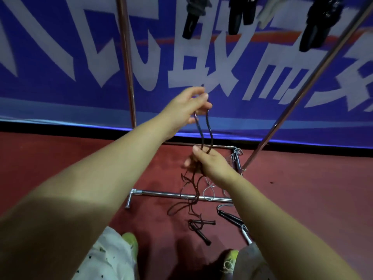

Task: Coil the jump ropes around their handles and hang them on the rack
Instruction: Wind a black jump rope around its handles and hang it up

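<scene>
Brown rope [203, 130] doubled between both hands' fingers [202, 97].

The top edge is cutting off the dark handles [189, 25] hanging from the rack [126, 57]. Blur is smearing the right hand's fingertips [188, 161], and the right hand [210, 164] is hiding the brown rope [203, 134] passing through it.

Looks like a gym or sports hall: red rubbery floor [302, 199], big blue banner [60, 57] with white lettering right behind a metal rack [127, 57], and coiled jump ropes [314, 27] hanging off the rack's top.
</scene>
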The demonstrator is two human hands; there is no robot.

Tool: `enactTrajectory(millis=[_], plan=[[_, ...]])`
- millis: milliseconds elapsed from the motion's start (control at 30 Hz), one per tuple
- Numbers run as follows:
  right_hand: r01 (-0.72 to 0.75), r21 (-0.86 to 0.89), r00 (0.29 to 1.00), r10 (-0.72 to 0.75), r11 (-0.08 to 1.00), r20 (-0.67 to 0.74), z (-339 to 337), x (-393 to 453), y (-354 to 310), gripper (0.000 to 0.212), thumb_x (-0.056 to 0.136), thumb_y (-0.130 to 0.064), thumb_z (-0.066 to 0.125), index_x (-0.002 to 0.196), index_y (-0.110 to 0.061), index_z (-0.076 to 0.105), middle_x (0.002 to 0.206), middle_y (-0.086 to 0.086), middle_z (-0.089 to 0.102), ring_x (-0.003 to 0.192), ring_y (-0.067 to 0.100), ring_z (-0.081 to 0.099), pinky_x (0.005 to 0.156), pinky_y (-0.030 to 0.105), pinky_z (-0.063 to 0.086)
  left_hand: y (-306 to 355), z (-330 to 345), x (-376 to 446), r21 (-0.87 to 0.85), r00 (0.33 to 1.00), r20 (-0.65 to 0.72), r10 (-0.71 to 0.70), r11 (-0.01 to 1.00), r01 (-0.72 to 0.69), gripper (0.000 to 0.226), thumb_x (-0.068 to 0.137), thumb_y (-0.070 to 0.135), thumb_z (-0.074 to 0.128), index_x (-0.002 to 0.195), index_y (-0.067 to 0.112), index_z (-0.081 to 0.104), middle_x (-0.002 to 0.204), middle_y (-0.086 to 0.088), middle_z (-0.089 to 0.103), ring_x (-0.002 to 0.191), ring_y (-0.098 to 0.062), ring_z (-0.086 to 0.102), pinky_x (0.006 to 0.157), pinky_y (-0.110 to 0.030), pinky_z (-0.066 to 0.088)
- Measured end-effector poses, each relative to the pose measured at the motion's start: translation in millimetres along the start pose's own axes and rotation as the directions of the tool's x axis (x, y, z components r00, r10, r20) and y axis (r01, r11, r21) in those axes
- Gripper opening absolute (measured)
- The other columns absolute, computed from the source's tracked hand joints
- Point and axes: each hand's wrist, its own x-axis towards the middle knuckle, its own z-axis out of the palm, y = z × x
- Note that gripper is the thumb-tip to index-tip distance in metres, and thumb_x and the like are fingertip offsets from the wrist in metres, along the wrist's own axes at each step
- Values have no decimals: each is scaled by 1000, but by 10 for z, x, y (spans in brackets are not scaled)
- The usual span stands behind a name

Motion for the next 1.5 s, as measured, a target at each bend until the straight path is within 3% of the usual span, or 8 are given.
enactTrajectory(millis=[100, 333, 567, 833, 1000, 1133, 1300, 1500], plan=[[2, 269, 1000, 5, 963, -25, 60, 6, -218, 42, 103, -30, 36, 67, -16, 52, 68, 3, 64, 68, 22, 66, 73, 37, 54, -592, -108, -175, -233, 972, 164, -167, 951, 203, 97, 64, 76, 64, 138, 20, 36, 101, 7, 61, 88, -6, 57, 84, -27, 43], [30, 528, 983, 71, 849, -170, -135, 142, -553, 44, 103, -41, 32, 69, -15, 42, 64, 3, 65, 74, 22, 71, 77, 36, 54, -1244, 327, -702, 128, 876, 375, -303, 953, 275, 23, 94, -4, 49, 94, 18, 52, 89, 6, 62, 78, 0, 58, 79, -16, 43], [-108, 337, 955, 4, 935, 296, -359, -152, 24, 100, 70, -86, 38, 133, -9, 50, 129, 8, 61, 124, 19, 54, 103, 28, 41, -506, 238, -450, -152, 975, 105, -193, 966, 208, 20, 102, 9, 39, 88, 16, 52, 76, 0, 62, 68, -13, 68, 74, -33, 56], [-114, 90, 963, 88, 989, 254, 59, -380, -18, 23, 93, -22, 54, 74, -9, 52, 60, -2, 57, 55, 12, 60, 65, 23, 52, -265, -17, -68, -398, 969, -158, -189, 910, 113, 16, 103, 18, 41, 90, 16, 50, 92, -3, 64, 82, -18, 70, 74, -32, 56], [-126, 469, 984, 52, 874, 168, 129, -350, -466, 24, 93, -23, 48, 70, -16, 43, 48, -6, 31, 41, 8, 30, 53, 24, 45, -637, -54, -359, -479, 920, 170, -353, 787, 390, 79, 89, 72, 17, 126, 11, 51, 89, -3, 65, 76, -17, 68, 65, -22, 51], [-136, 638, 990, 135, 758, 51, 41, -198, -634, 34, 103, -30, 31, 73, -20, 43, 49, -9, 30, 39, 7, 28, 60, 25, 39, -1100, 155, -764, -518, 850, 464, -249, 703, 488, 94, 60, 89, 38, 106, 13, 68, 93, -5, 66, 77, -15, 62, 71, -25, 44], [-123, 678, 984, 180, 725, -15, -38, -114, -428, 36, 103, -36, 31, 81, -16, 51, 53, -6, 41, 45, 10, 40, 68, 27, 42, -1148, 372, -957, -261, 896, 357, -264, 893, 367, 6, 96, 12, 52, 95, 6, 52, 68, 2, 68, 64, -11, 66, 65, -22, 52], [-170, 389, 985, 163, 905, 52, -203, -241, -18, 73, 94, -65, 19, 122, -7, 52, 89, -1, 66, 78, 9, 61, 70, 25, 44, -791, 309, -724, -383, 940, 105, -324, 859, 339, 22, 101, 7, 37, 85, 9, 52, 59, -2, 61, 53, -16, 64, 53, -29, 57]])
